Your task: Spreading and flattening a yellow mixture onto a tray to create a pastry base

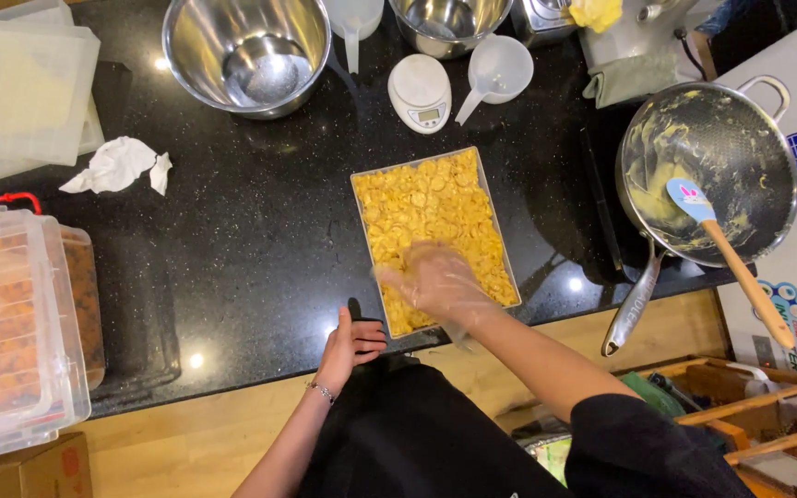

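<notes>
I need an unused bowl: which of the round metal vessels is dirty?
The frying pan at the right, smeared with yellow residue and holding a spatula. The two steel bowls at the top look clean.

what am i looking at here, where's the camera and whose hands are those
There is one picture, taken by a camera worn on a person's head, looking straight down at their own two bare hands; no machine is involved. The surface is a black speckled stone counter. In the middle lies a rectangular metal tray filled with yellow flaky cereal. The right hand, covered by a thin clear glove, rests flat on the flakes. The left hand sits at the counter's edge by the tray's near corner, holding nothing that shows. Around them are a steel mixing bowl, a small white kitchen scale, a crumpled white tissue and a smeared metal pan holding a wooden-handled spatula.
</notes>
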